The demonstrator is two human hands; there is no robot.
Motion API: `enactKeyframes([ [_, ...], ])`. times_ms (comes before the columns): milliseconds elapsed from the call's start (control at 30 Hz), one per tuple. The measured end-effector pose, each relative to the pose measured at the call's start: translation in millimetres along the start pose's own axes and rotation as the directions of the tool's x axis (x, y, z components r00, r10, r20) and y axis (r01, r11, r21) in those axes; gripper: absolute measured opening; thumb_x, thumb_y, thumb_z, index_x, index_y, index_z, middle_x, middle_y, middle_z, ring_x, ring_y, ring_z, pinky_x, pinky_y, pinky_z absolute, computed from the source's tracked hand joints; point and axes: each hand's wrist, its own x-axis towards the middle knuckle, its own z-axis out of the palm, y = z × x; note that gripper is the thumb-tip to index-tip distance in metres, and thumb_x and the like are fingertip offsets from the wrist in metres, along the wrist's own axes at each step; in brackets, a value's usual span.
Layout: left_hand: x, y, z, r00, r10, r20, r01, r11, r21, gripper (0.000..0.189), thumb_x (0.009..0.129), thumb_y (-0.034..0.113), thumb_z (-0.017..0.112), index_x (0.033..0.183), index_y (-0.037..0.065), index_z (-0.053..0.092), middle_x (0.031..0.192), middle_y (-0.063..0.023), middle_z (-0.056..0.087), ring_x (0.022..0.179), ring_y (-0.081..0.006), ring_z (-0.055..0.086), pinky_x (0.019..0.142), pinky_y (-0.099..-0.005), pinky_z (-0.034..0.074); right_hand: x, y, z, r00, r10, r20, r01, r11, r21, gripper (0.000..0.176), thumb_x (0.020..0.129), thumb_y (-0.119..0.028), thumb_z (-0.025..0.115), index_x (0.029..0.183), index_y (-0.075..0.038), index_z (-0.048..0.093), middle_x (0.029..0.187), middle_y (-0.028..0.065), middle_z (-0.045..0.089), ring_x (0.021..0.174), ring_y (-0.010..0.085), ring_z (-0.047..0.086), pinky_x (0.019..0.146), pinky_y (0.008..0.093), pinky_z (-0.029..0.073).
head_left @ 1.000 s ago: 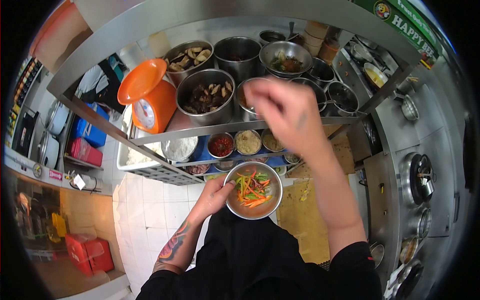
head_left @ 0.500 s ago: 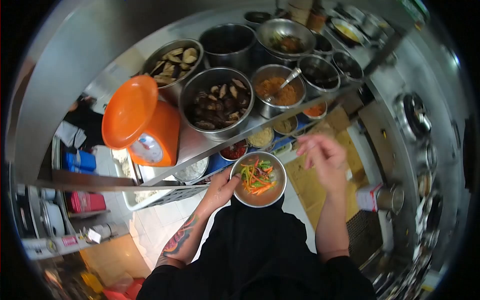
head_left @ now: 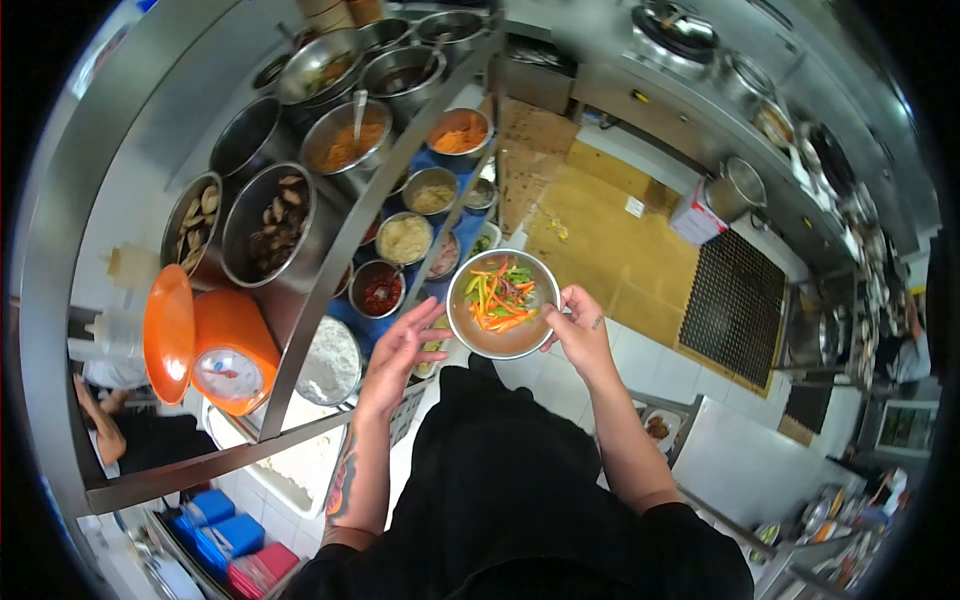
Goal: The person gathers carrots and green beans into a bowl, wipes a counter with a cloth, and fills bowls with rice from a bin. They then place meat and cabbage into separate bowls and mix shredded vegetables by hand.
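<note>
Gripping the metal bowl [head_left: 503,335] by its right rim, the right hand [head_left: 578,328] now carries it alone, thumb on the edge and fingers curled under. Half a second ago that hand hung free beside the bowl with its fingertips pinched, and the left hand held the bowl. The left hand [head_left: 403,348] has let go and is spread flat, fingers fanned toward the bowl's left side. The bowl stays in front of the person's chest, level, with its heap of orange, green and dark vegetable strips [head_left: 499,295] unchanged. The head camera has swung to the right: the steel shelf [head_left: 330,270] that filled the top of the view now runs down the left, and the cardboard sheet [head_left: 600,230] and black floor mat [head_left: 735,295] have come into sight.

The right hand's fingers under the bowl are hidden by it. Whether the left fingertips touch the rim or stop just short cannot be told. The shelf rail cuts across the small pot of red paste [head_left: 378,290] and the bowl of white powder [head_left: 330,365]. The orange scale [head_left: 218,350] shows edge-on, its dial too small to read. The pots at the far end of the shelf are too small to make out.
</note>
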Motion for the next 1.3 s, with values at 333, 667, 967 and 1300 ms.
enactKeyframes([
  [333, -30, -211, 24, 0.946, -0.290, 0.144, 0.101, 0.686, 0.720, 0.044, 0.086, 0.034, 0.068, 0.122, 0.010, 0.065, 0.135, -0.0243, 0.053, 0.126, -0.0406, 0.049, 0.107, -0.0443, 0.038, -182, 25, -38, 0.845, -0.133, -0.518, 0.189, 0.980, 0.057, 0.017, 0.090, -0.005, 0.061, 0.084, -0.006, 0.045, 0.080, 0.0063, 0.059, 0.052, 0.0137, 0.061, 0.043, 0.0261, 0.051],
  [667, -121, -88, 85, 0.437, -0.555, 0.708, -0.324, 0.637, 0.700, 0.045, 0.096, 0.036, 0.055, 0.133, 0.010, 0.057, 0.143, -0.0188, 0.049, 0.134, -0.0379, 0.044, 0.108, -0.0541, 0.035, -530, 151, 23, 0.465, 0.275, -0.841, 0.035, 0.944, 0.327, 0.019, 0.083, -0.011, 0.070, 0.081, -0.005, 0.052, 0.070, 0.0052, 0.055, 0.050, 0.0170, 0.060, 0.044, 0.0326, 0.056],
  [967, -200, -295, -27, 0.533, -0.420, 0.734, -0.749, 0.170, 0.641, 0.051, 0.087, 0.035, 0.068, 0.132, 0.013, 0.059, 0.140, -0.0202, 0.051, 0.129, -0.0355, 0.049, 0.107, -0.0483, 0.038, -727, 138, -29, 0.022, 0.051, -0.998, 0.409, 0.911, 0.056, 0.014, 0.087, -0.008, 0.063, 0.085, -0.006, 0.049, 0.070, 0.0065, 0.058, 0.050, 0.0161, 0.059, 0.046, 0.0294, 0.054],
  [1300, -445, -309, 212, 0.281, -0.351, 0.893, -0.552, 0.702, 0.450, 0.058, 0.089, 0.030, 0.069, 0.143, 0.020, 0.049, 0.147, -0.0293, 0.038, 0.143, -0.0369, 0.029, 0.113, -0.0415, 0.031, -845, 160, -42, 0.230, 0.134, -0.964, 0.590, 0.768, 0.248, 0.012, 0.088, -0.007, 0.062, 0.091, -0.005, 0.050, 0.076, 0.0101, 0.061, 0.055, 0.0206, 0.062, 0.047, 0.0326, 0.053],
])
